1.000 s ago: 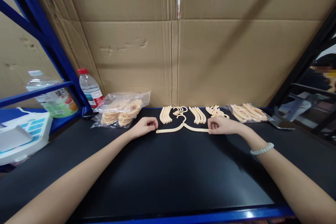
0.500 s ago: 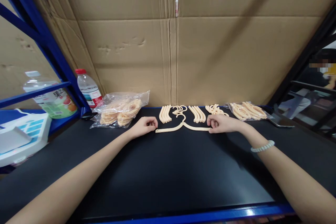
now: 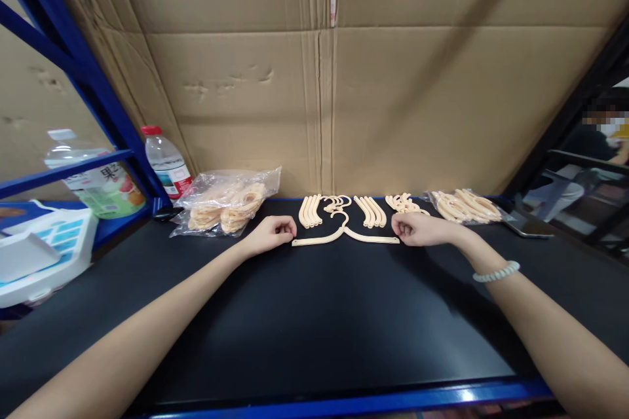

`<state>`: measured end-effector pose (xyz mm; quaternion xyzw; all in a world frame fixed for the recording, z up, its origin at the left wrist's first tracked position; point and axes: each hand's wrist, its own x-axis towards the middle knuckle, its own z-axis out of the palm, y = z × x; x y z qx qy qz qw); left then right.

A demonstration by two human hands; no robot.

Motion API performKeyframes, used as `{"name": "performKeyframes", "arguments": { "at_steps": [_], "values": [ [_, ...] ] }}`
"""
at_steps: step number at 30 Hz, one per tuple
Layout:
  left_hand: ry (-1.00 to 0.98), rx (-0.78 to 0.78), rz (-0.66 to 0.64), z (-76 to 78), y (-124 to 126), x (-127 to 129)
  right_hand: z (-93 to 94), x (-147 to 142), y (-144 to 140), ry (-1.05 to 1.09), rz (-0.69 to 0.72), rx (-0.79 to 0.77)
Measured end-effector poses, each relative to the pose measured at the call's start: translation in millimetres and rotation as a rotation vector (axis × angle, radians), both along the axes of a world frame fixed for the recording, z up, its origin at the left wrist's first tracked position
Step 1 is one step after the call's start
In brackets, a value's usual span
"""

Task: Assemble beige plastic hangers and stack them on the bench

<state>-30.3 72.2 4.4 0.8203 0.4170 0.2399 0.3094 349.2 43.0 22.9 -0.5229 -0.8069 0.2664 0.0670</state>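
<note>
A pale beige clothes hanger [image 3: 322, 239] lies flat on the black tabletop, its hook toward the back and its two arms spread left and right. Beside its left end rests my left hand [image 3: 271, 236], fingers curled in, holding nothing that shows. My right hand [image 3: 423, 229], also curled, is at the right end, whose tip is in plain sight. Behind the hanger are two rows of loose hanger arms, one on the left [image 3: 310, 211] and one on the right [image 3: 370, 211]. Several loose hooks [image 3: 336, 202] lie between them, and a further pile [image 3: 407, 204] is behind my right hand.
Clear plastic bags of beige parts lie at left [image 3: 226, 203] and right [image 3: 464, 205]. A red-capped bottle [image 3: 168, 163] and a larger bottle [image 3: 98, 183] stand at left, near a white-and-blue device [image 3: 54, 249]. A cardboard wall [image 3: 236, 91] closes the back. A person [image 3: 597, 137] sits far right.
My right hand has shifted slightly right, off the hanger's right tip, which now shows. My left hand stays almost where it was. The view has moved a little.
</note>
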Motion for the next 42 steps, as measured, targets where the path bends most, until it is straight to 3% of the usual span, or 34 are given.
{"name": "performKeyframes", "arguments": {
  "at_steps": [14,23,29,42],
  "values": [
    [0.012,0.081,-0.004,-4.3,1.9,-0.9,4.3,-2.9,-2.1,-0.070,0.001,0.022],
    [0.037,0.330,0.054,-10.2,3.2,-1.0,2.6,-1.9,-1.0,-0.078,0.010,0.034],
    [0.110,0.445,0.001,-10.5,0.7,1.1,1.9,-2.3,-0.9,-0.070,0.003,0.042],
    [0.186,0.489,-0.057,-15.3,4.0,-1.3,1.1,-1.9,1.8,-0.056,-0.002,0.060]
  ]
}}
